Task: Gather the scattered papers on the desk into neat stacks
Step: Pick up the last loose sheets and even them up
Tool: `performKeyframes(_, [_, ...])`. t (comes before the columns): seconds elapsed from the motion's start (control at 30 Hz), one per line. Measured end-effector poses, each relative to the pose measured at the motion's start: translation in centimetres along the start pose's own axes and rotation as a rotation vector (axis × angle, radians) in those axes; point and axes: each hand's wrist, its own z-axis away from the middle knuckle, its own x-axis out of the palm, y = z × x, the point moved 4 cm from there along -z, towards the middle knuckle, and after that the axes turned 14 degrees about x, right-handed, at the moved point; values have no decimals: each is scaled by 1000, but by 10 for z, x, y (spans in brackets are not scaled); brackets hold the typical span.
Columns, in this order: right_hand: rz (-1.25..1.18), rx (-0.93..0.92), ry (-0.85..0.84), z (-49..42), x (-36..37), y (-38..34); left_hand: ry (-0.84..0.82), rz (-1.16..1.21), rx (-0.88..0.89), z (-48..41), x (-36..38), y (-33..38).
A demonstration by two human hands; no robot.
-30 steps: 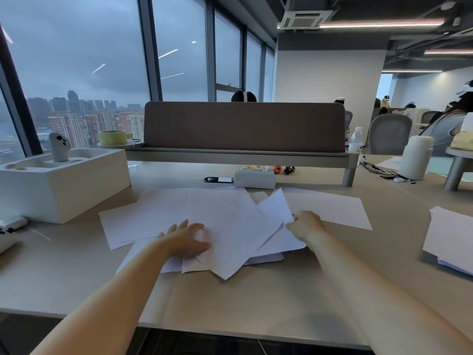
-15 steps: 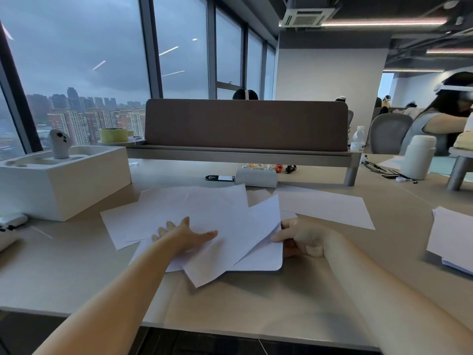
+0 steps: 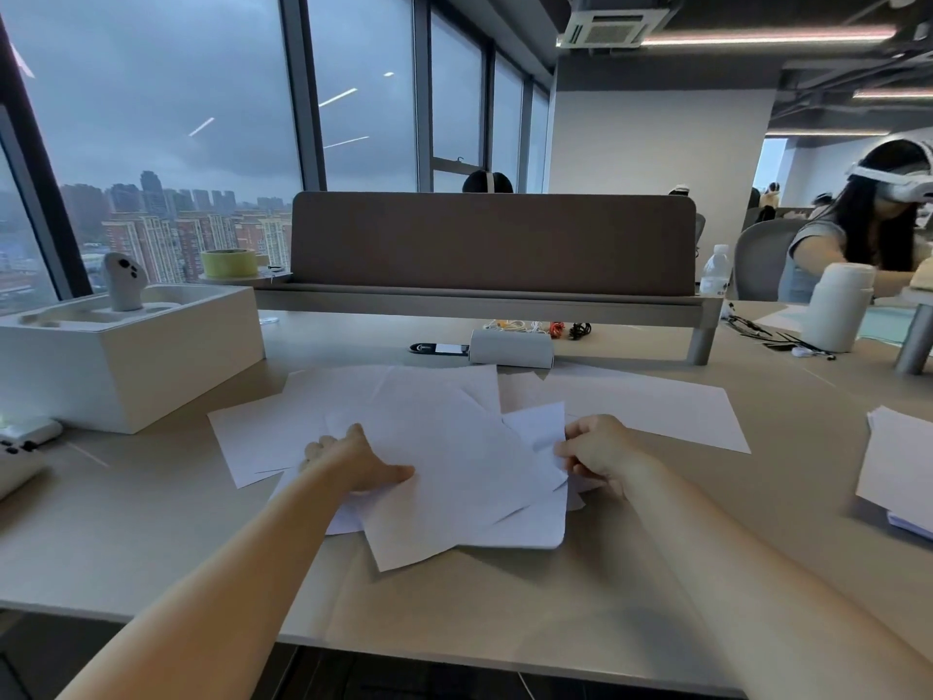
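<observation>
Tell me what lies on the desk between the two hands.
In the head view, overlapping white papers fill the stretch between the left hand and the right hand.

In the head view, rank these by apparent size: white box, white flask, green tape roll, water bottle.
1. white box
2. white flask
3. green tape roll and water bottle: these look about alike and both sit farther back, so they stay unranked.

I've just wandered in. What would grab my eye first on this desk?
A messy fan of loose white papers sprawls across the middle of the desk, with the left hand resting on it and the right hand pinching sheets at its right edge. Behind to the left, tall windows show a grey city skyline.
</observation>
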Motion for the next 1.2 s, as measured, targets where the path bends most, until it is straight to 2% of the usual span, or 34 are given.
performKeyframes(0.13, [-98,-46,212,1,-20,1,-1,-27,-70,2,-3,-1])
performKeyframes(0.23, [-98,11,309,-2,-42,10,-37,-14,-99,-2,-2,-4])
performKeyframes(0.3, [-75,106,192,0,-42,16,-40,17,-82,-14,4,-10])
performKeyframes(0.37, [19,203,-20,5,-30,21,-49,63,-44,-28,13,-12])
performKeyframes(0.43, [117,218,-126,7,-23,21,-63,74,-4,-32,19,-8])
performKeyframes(0.5, [94,173,-111,4,-23,16,-69,80,7,-12,12,7])
performKeyframes(0.53, [91,123,-39,-1,-26,14,-65,62,-2,-6,9,12])
performKeyframes(0.6, [255,48,183,-8,-34,9,-44,7,-34,3,5,16])
performKeyframes(0.63, [307,27,237,-10,-35,9,-45,-6,-38,4,4,18])
performKeyframes(0.83, [12,99,-11,-15,-17,-1,-36,95,25,11,7,33])
performKeyframes(0.93, [-102,144,-79,-16,-7,-4,-5,148,37,8,7,33])
performKeyframes(1.07, [-73,211,-153,-6,-1,-3,79,228,26,7,-2,30])
performKeyframes(1.2, [47,172,-76,-2,-2,-11,130,447,-4,3,-6,16])
